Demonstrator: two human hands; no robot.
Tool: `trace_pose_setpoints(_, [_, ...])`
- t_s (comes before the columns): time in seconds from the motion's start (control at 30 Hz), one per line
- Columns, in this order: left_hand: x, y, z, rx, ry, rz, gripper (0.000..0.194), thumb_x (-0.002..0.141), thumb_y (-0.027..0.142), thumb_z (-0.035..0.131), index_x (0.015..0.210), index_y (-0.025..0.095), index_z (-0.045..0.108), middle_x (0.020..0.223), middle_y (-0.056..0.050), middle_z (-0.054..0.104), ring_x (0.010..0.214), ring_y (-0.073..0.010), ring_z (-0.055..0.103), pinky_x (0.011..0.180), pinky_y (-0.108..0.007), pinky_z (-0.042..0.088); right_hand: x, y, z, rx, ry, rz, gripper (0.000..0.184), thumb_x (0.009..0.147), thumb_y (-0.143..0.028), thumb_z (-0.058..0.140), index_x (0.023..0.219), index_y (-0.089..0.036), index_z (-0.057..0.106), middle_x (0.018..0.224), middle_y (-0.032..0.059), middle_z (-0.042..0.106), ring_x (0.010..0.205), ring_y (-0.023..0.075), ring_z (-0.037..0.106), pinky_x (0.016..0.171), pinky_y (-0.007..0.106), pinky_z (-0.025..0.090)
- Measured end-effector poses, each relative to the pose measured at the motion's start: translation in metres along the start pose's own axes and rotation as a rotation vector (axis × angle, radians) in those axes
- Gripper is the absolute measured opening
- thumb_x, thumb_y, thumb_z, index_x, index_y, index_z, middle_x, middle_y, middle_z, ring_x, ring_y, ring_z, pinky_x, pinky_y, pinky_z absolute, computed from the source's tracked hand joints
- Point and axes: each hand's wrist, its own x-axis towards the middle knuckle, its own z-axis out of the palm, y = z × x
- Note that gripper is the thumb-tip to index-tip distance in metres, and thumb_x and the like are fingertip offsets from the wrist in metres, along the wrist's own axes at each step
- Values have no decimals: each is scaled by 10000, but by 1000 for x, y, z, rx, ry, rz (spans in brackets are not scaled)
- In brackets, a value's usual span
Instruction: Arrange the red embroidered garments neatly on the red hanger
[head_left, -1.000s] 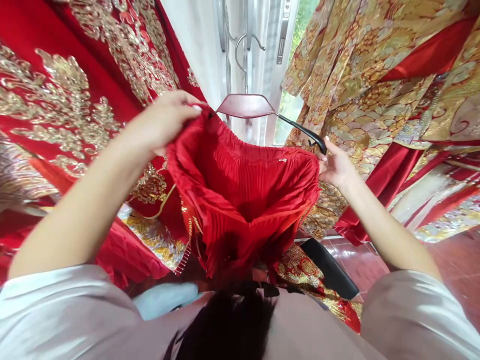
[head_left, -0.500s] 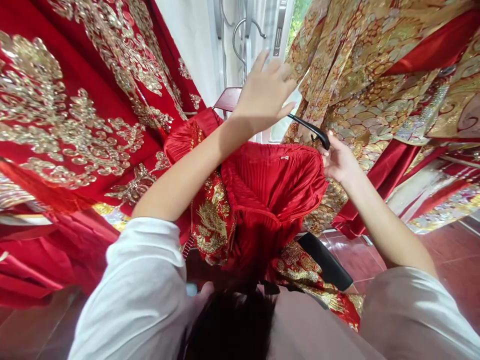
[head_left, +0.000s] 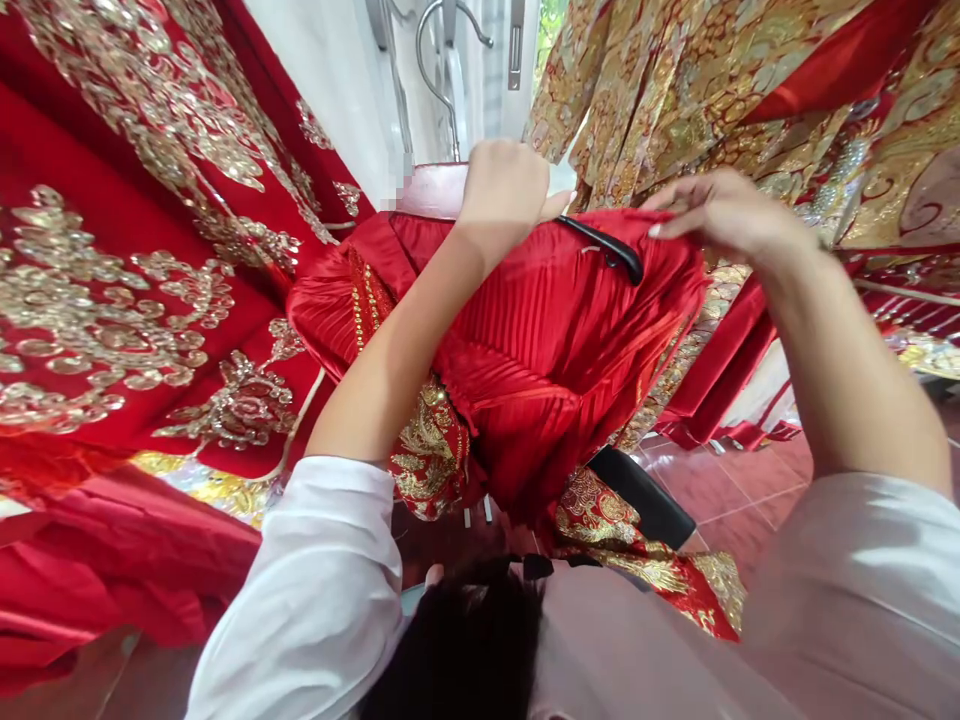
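Observation:
A red pleated skirt (head_left: 547, 340) with gold embroidery hangs in front of me from a dark red hanger (head_left: 431, 190) with a black arm (head_left: 607, 250) and a metal hook. My left hand (head_left: 506, 190) is closed around the middle of the hanger, just below the hook. Pinching the skirt's waistband at the right, my right hand (head_left: 720, 215) holds the cloth up above the tip of the hanger's black arm. The skirt's left end droops over the hanger's left side.
Red garments with gold embroidery (head_left: 135, 260) hang close on the left. Gold brocade garments (head_left: 750, 100) hang on the right. A white window frame (head_left: 480, 60) is straight ahead. A black object (head_left: 645, 495) and red floor tiles (head_left: 750, 490) lie below.
My left hand let go of the waistband's left end, swung right and closed on the hanger's middle. My right hand rose from the hanger's tip and lifted the waistband's right side.

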Motion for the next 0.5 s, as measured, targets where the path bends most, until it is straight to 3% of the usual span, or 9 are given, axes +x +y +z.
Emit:
trace_pose_setpoints(0.1, [9, 3, 9, -8, -3, -71, 430, 905, 417, 436, 1097, 106, 663, 1094, -159, 629, 1053, -312, 546, 836, -418, 394, 6, -43, -3, -276, 275, -178, 260, 622, 8, 693, 864, -90, 697, 405, -86, 365, 389, 21, 269, 439, 205, 183])
trace_pose_setpoints(0.2, [15, 5, 16, -59, 1, -133, 382, 892, 391, 423, 1049, 158, 682, 1075, -135, 638, 1047, -306, 539, 892, -436, 363, -3, -64, 21, -488, 389, -514, 208, 613, -55, 662, 817, -76, 697, 573, -31, 399, 563, 41, 312, 576, 226, 270])
trace_pose_setpoints(0.27, [13, 6, 15, -93, 3, -140, 367, 894, 318, 380, 1050, 165, 675, 1076, -128, 639, 1045, -296, 538, 921, -437, 348, -18, -59, 55, -650, 353, -630, 265, 670, -58, 553, 905, -73, 673, 713, 47, 513, 682, 114, 432, 673, 277, 333])
trace_pose_setpoints(0.37, [-4, 0, 0, -213, 54, 59, 433, 873, 170, 302, 1211, 141, 571, 1177, -99, 595, 1106, -239, 515, 953, -383, 360, -45, -32, 110, -794, 137, -548, 421, 732, -28, 454, 1140, -74, 545, 822, 148, 583, 791, 245, 550, 725, 373, 394])
trace_pose_setpoints(0.43, [-27, -14, -17, -391, 180, 216, 460, 857, 130, 283, 1250, 86, 516, 1204, -82, 570, 1107, -167, 518, 946, -284, 387, -56, -13, 132, -701, 21, -491, 373, 755, -25, 468, 1116, -101, 522, 767, 130, 574, 797, 251, 566, 757, 394, 405])
trace_pose_setpoints(0.5, [-56, -40, -36, -509, 354, 219, 397, 862, 166, 315, 1132, 45, 580, 1105, -71, 601, 1035, -128, 545, 912, -212, 401, -58, -5, 136, -530, -24, -499, 253, 777, -80, 523, 1023, -136, 528, 699, 90, 546, 814, 245, 565, 785, 387, 404])
